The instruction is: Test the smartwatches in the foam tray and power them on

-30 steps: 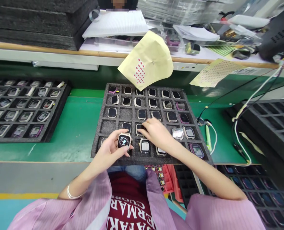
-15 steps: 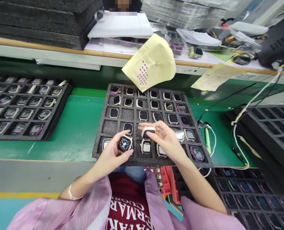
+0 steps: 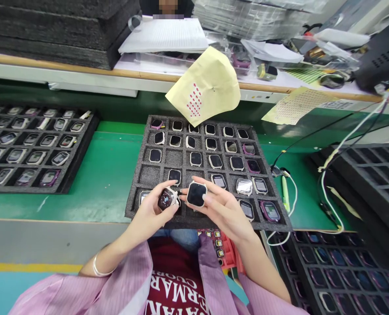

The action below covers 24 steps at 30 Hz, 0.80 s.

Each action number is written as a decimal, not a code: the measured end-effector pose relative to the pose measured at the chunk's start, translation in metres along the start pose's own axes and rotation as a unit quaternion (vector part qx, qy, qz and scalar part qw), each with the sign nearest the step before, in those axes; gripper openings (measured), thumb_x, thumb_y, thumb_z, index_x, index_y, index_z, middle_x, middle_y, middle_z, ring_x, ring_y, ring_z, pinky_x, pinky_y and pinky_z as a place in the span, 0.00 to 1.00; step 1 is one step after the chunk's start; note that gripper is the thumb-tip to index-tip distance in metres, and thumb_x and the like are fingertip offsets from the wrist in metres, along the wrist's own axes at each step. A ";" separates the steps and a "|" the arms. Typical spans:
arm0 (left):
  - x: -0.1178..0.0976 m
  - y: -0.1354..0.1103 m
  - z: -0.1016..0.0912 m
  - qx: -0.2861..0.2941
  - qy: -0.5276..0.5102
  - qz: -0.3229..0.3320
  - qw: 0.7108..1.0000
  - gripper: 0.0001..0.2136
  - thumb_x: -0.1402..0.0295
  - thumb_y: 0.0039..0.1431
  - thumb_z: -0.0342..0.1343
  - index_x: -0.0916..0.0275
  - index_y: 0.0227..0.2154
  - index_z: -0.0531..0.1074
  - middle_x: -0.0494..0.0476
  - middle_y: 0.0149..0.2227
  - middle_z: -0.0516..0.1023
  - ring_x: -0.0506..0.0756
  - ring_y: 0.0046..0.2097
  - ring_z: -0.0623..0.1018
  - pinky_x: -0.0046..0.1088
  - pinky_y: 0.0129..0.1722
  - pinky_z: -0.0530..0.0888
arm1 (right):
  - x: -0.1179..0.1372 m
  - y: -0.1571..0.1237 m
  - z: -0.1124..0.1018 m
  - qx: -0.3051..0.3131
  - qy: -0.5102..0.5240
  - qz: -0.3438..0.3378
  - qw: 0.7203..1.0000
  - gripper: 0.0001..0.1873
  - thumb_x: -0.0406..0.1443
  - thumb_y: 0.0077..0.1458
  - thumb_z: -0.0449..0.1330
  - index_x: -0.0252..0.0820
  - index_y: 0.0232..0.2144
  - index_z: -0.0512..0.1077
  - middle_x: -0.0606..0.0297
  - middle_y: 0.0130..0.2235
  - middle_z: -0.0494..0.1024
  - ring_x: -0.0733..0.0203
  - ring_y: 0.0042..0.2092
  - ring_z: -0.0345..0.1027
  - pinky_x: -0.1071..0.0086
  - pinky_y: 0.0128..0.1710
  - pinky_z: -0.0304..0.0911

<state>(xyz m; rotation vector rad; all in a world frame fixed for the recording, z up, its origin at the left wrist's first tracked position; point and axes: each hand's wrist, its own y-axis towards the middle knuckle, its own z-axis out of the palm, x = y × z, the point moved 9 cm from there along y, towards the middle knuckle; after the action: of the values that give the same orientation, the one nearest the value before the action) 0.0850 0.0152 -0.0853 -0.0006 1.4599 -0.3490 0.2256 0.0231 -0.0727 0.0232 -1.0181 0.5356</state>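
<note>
Lit watch (image 3: 165, 199) in left hand (image 3: 152, 211), dark watch (image 3: 196, 193) in right hand (image 3: 226, 211) (1 each)

Left hand (image 3: 151, 209) held one watch (image 3: 165, 199); right hand (image 3: 229, 212) held one. Centre tray (image 3: 149, 176) showed six watches in the back row, six in the second, five in the third; nearer two rows were partly hidden. Purple watches (image 3: 270, 211) there numbered four. Yellow sheets (image 3: 214, 83) hung: two.

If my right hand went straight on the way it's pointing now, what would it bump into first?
Probably the lit watch in your left hand, just across from your right hand and the dark-screened watch it holds. Depth is unclear, so it might pass above or below.
</note>
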 end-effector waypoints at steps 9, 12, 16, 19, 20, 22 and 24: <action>0.000 -0.003 0.004 0.015 0.000 0.007 1.000 0.24 0.71 0.58 0.57 0.59 0.57 0.62 0.47 0.30 0.65 0.43 0.22 0.63 0.17 0.19 0.63 | -0.005 0.001 -0.006 -0.001 -0.028 -0.032 0.999 0.22 0.40 0.48 0.70 0.47 0.47 0.76 0.59 0.42 0.82 0.55 0.44 0.78 0.57 0.51 0.67; -0.001 -0.004 0.005 0.015 0.002 0.013 1.000 0.22 0.71 0.58 0.57 0.59 0.56 0.63 0.47 0.30 0.66 0.43 0.22 0.62 0.17 0.19 0.62 | -0.007 0.000 -0.003 0.015 -0.017 -0.028 0.999 0.22 0.38 0.48 0.71 0.48 0.47 0.76 0.60 0.42 0.83 0.58 0.43 0.78 0.64 0.48 0.68; -0.001 -0.004 0.006 0.027 0.012 0.020 0.999 0.18 0.72 0.58 0.56 0.60 0.51 0.67 0.49 0.33 0.70 0.42 0.22 0.61 0.18 0.20 0.59 | -0.008 0.001 -0.004 0.015 -0.010 -0.029 0.999 0.20 0.36 0.47 0.71 0.48 0.46 0.77 0.63 0.41 0.83 0.62 0.42 0.77 0.70 0.45 0.69; 0.001 -0.002 0.006 0.025 -0.001 0.013 1.000 0.18 0.71 0.59 0.55 0.60 0.53 0.66 0.48 0.30 0.69 0.43 0.21 0.60 0.18 0.19 0.58 | -0.008 0.002 -0.006 0.004 -0.018 -0.026 0.999 0.21 0.36 0.47 0.71 0.47 0.45 0.78 0.61 0.41 0.83 0.60 0.42 0.77 0.68 0.45 0.69; 0.002 -0.001 0.005 0.021 -0.003 0.012 1.000 0.18 0.70 0.59 0.55 0.60 0.53 0.66 0.47 0.28 0.68 0.43 0.20 0.60 0.19 0.18 0.58 | -0.008 0.002 -0.006 0.004 -0.022 -0.024 0.999 0.21 0.36 0.47 0.71 0.47 0.45 0.78 0.61 0.41 0.83 0.60 0.42 0.77 0.68 0.46 0.69; 0.001 0.000 0.005 0.023 -0.006 0.012 1.000 0.18 0.70 0.58 0.56 0.61 0.52 0.67 0.46 0.27 0.68 0.44 0.20 0.60 0.20 0.19 0.59 | -0.007 0.003 -0.007 0.002 -0.028 -0.025 0.999 0.20 0.36 0.47 0.71 0.47 0.45 0.78 0.61 0.41 0.83 0.60 0.42 0.77 0.67 0.46 0.68; -0.001 -0.001 0.005 0.025 -0.005 0.016 1.000 0.18 0.71 0.57 0.58 0.61 0.51 0.69 0.49 0.30 0.71 0.45 0.22 0.63 0.20 0.21 0.62 | -0.006 0.003 -0.008 -0.002 -0.031 -0.030 0.999 0.20 0.36 0.47 0.71 0.47 0.46 0.78 0.61 0.42 0.83 0.60 0.42 0.77 0.67 0.46 0.68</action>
<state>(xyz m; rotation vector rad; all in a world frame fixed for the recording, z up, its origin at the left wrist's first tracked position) 0.0893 0.0136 -0.0836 0.0609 1.4403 -0.3586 0.2286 0.0253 -0.0822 0.0666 -1.0748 0.4802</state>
